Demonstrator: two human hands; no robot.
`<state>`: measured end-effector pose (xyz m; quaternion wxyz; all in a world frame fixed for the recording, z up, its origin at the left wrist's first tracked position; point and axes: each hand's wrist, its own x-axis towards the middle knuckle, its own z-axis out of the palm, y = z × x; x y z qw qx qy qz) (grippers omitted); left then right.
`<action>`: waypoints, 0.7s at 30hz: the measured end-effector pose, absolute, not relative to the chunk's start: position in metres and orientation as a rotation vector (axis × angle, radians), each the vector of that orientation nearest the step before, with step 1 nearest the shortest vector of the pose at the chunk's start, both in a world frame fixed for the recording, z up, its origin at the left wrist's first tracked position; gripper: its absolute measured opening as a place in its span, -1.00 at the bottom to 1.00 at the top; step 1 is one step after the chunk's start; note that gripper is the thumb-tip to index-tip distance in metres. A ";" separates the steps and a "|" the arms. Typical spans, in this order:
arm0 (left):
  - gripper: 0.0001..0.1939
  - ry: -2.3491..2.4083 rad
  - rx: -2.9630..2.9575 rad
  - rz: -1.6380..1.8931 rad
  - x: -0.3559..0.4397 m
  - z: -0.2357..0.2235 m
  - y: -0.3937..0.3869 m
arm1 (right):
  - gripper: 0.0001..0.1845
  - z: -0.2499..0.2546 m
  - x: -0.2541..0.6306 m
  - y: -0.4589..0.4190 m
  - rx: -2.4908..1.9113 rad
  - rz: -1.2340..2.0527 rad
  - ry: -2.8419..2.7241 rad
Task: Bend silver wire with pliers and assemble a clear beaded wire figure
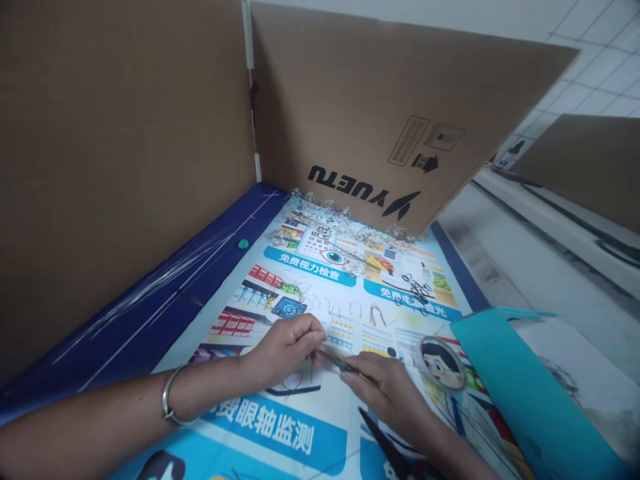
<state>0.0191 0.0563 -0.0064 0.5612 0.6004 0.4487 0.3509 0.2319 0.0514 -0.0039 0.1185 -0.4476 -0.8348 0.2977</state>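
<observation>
My left hand [290, 350], with a metal bangle on its wrist, is closed in a pinch over the printed sheet. What its fingertips hold is too small to make out. My right hand [395, 397] grips long-nosed pliers [341, 361], and their tip meets the left fingertips. Most of the handles are hidden in the palm. Just beyond the hands lie several U-shaped bent wires [356, 309]. Below my right hand are the dark blades of scissors [383, 440], partly out of frame.
Bent wire pieces [340, 212] line the foot of the cardboard panel [400, 100], with dark loops [419, 287] nearer. Long straight wires [165, 273] lie along the left cardboard wall [125, 167]. A green cap [243, 244] sits nearby. At right stands a teal folded board [525, 380].
</observation>
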 end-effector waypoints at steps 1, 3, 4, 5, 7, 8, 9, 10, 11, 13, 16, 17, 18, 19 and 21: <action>-0.80 1.054 1.422 0.830 0.019 -0.007 0.056 | -0.73 -0.003 0.232 0.052 -1.306 0.891 -2.438; -0.80 1.055 1.430 0.841 0.019 -0.007 0.056 | -0.73 -0.002 0.231 0.052 -1.295 0.920 -2.426; -0.80 1.057 1.433 0.845 0.019 -0.007 0.056 | -0.72 -0.002 0.231 0.052 -1.287 0.928 -2.422; -0.80 1.057 1.435 0.849 0.019 -0.007 0.056 | -0.72 -0.002 0.230 0.052 -1.279 0.931 -2.418; -0.79 1.048 1.434 0.855 0.019 -0.005 0.056 | -0.72 -0.003 0.230 0.052 -1.261 0.925 -2.412; -0.79 1.043 1.430 0.859 0.019 -0.004 0.056 | -0.73 -0.004 0.230 0.052 -1.250 0.912 -2.411; -0.78 1.038 1.422 0.862 0.019 -0.003 0.056 | -0.74 -0.005 0.231 0.051 -1.234 0.888 -2.412; -0.78 1.030 1.410 0.869 0.019 -0.003 0.056 | -0.76 -0.007 0.231 0.051 -1.216 0.849 -2.411; -0.77 1.018 1.393 0.878 0.019 -0.002 0.057 | -0.78 -0.009 0.232 0.051 -1.198 0.798 -2.407; -0.76 0.981 1.361 0.891 0.017 -0.002 0.058 | -0.79 -0.014 0.233 0.051 -1.166 0.671 -2.387; -0.72 0.942 1.347 0.919 0.014 -0.006 0.061 | -0.80 -0.021 0.235 0.052 -1.144 0.522 -2.362; -0.72 0.944 1.349 0.924 0.013 -0.007 0.062 | -0.80 -0.022 0.235 0.052 -1.141 0.504 -2.362; -0.71 0.949 1.350 0.928 0.013 -0.008 0.063 | -0.80 -0.023 0.235 0.053 -1.143 0.500 -2.363; -0.71 0.955 1.350 0.929 0.013 -0.009 0.063 | -0.80 -0.023 0.236 0.053 -1.149 0.511 -2.367; -0.72 0.968 1.357 0.920 0.013 -0.010 0.064 | -0.80 -0.023 0.236 0.053 -1.167 0.555 -2.373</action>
